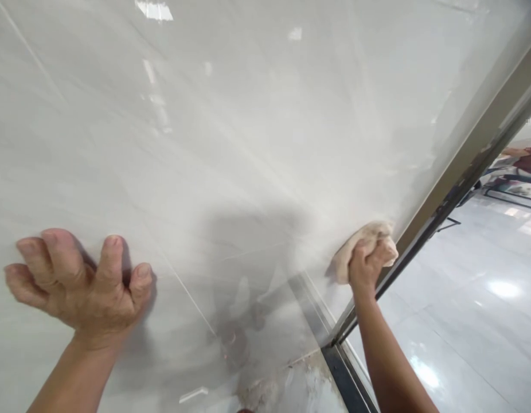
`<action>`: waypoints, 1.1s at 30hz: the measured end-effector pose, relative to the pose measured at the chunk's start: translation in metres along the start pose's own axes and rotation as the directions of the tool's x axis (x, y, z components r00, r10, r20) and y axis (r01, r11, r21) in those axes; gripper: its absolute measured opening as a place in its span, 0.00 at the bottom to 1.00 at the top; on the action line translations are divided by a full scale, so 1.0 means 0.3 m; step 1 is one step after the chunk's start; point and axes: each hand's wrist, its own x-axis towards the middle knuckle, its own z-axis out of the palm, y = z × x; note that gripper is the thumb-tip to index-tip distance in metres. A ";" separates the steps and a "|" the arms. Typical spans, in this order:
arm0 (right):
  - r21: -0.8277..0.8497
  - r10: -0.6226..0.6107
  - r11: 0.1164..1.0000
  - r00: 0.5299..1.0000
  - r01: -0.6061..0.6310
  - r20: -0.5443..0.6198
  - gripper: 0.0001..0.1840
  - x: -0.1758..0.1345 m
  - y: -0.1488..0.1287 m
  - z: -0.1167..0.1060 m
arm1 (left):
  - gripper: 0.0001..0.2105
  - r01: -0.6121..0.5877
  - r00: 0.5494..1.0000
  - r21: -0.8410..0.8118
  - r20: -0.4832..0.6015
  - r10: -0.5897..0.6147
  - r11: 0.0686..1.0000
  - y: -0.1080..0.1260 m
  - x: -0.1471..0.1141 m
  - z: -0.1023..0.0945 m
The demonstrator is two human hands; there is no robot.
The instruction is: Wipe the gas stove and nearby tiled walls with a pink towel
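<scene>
A glossy light-grey wall panel point(257, 132) with faint white veins fills most of the view. My left hand point(85, 275) rests against its surface at the lower left, fingers spread and holding nothing. At the lower right my right hand point(369, 261) grips a cream-coloured cloth point(369, 232), bunched and pressed on the panel close to the frame. The palm side of both hands is hidden.
A metal door frame point(472, 155) runs diagonally along the right side, meeting a dark floor track point(345, 373). Beyond it lies a shiny tiled floor point(476, 310). Another person point(530, 160) is at the far right edge, near dark metal bars point(512, 198).
</scene>
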 end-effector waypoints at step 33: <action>0.193 -0.273 0.952 0.947 0.240 0.169 0.17 -0.510 -0.153 0.050 | 0.24 0.187 0.979 -0.035 0.087 -0.183 0.982 -0.007 -0.032 -0.001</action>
